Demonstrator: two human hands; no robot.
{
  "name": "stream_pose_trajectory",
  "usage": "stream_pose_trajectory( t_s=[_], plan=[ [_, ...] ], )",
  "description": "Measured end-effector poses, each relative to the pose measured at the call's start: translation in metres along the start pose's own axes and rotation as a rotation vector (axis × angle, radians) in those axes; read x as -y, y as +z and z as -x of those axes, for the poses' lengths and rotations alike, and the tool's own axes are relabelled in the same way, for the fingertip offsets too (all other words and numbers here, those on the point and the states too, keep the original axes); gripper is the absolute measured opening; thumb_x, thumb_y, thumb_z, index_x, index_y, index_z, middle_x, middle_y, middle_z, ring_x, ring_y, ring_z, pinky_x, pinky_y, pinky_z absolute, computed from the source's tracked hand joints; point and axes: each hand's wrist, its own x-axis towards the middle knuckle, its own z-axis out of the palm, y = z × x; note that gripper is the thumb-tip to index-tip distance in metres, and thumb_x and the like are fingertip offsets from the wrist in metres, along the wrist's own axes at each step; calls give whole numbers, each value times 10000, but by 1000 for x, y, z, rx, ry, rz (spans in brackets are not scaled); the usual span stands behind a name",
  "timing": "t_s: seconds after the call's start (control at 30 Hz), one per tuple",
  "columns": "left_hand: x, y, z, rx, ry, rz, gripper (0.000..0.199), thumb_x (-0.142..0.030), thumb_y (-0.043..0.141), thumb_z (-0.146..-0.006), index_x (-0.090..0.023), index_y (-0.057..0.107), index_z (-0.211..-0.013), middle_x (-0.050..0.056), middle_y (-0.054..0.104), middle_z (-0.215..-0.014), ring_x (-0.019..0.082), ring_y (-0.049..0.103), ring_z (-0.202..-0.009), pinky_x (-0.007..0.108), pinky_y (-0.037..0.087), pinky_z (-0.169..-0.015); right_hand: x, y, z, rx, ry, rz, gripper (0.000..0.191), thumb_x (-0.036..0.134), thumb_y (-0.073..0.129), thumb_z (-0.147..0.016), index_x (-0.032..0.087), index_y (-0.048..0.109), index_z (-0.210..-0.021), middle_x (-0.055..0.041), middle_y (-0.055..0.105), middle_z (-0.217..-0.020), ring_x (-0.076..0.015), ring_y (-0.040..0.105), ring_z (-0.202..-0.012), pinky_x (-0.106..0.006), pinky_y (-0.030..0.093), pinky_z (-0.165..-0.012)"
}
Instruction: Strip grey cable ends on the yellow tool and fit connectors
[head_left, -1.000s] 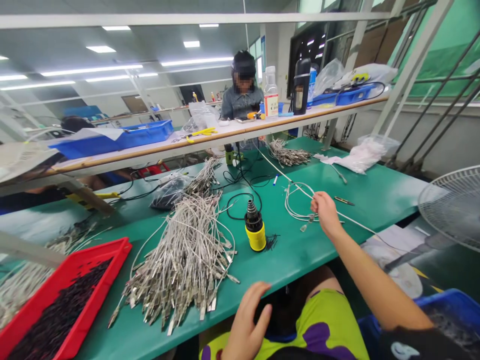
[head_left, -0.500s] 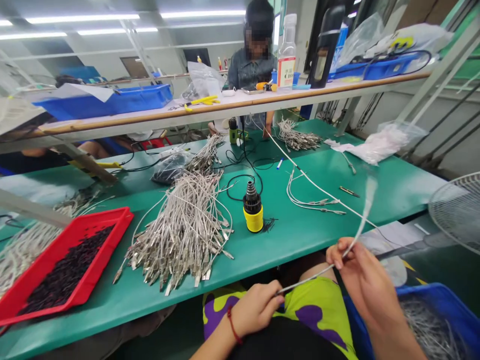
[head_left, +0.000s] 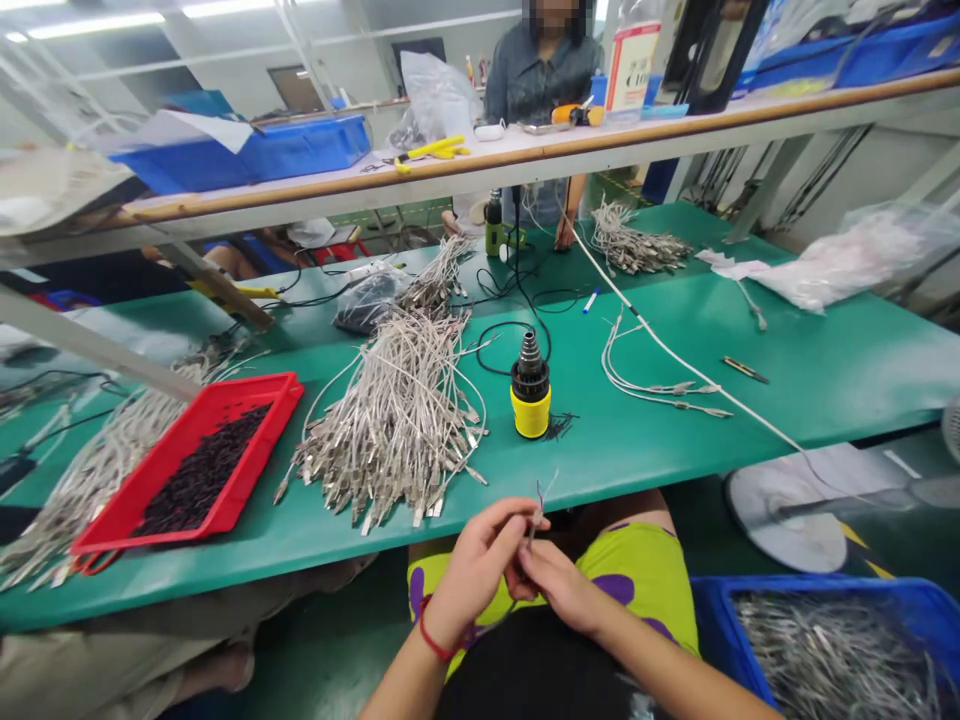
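While your left hand (head_left: 476,570) and right hand (head_left: 562,590) are positioned just below the edge of the green table (head_left: 637,460), both are closed on a short cable end (head_left: 538,518), whose fine stripped wires splay upward. A red cord (head_left: 429,632) encircles your left wrist. On the table ahead stands a yellow cylindrical tool with a black ribbed top (head_left: 531,388). A large heap of metal-tipped cables (head_left: 394,430) lies to its left, beside a red tray of small black pieces (head_left: 251,386). A blue bin of cables (head_left: 721,592) sits on your right, below the table.
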Motion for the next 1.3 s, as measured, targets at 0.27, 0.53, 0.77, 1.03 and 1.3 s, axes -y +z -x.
stream_pose_trajectory(
  t_s=[0.27, 0.53, 0.77, 1.03, 1.3],
  plan=[
    [13, 21, -16, -48, -72, 187, 335, -462, 677, -928, -164, 702, -1080, 45, 674, -862, 125, 620, -615, 207, 486, -509, 15, -42, 4, 120, 34, 412, 481, 559, 419, -1024, 171, 663, -877, -14, 622, -674, -145, 565, -579, -270, 468, -571],
    [33, 42, -10, -52, -81, 481, 311, -453, 700, -919, -159, 684, -1018, -23, 557, -766, 21, 362, -439, 164, 300, -388, 70, -199, -68, -108, -41, 1101, 276, 221, 541, -987, 141, 697, -1200, -165, 673, -1175, -255, 616, -1099, -406, 491, -971],
    [25, 50, 1, 0, -146, 555, 346, -418, 691, -942, -159, 656, -1169, -30, 552, -694, 15, 238, -453, 151, 168, -406, 69, -238, -110, 43, -97, 1389, 282, 360, 633, -988, 180, 650, -1203, -91, 658, -1247, -234, 659, -1080, -461, 563, -938],
    [23, 38, 8, 7, -142, 676, 323, -365, 685, -950, -207, 638, -1228, -24, 572, -759, 12, 279, -447, 136, 231, -389, 72, -243, -104, -99, -223, 1110, 228, 383, 666, -951, 163, 675, -1010, -59, 686, -1048, -204, 654, -951, -423, 541, -896],
    [10, 36, -2, -84, -65, 630, 240, -357, 743, -904, -195, 624, -1033, -34, 617, -741, -21, 187, -406, 123, 153, -375, 55, -137, -36, -676, -439, 347, 209, 401, 481, -989, 221, 570, -1045, -71, 625, -998, -171, 582, -785, -323, 490, -699]
  ],
)
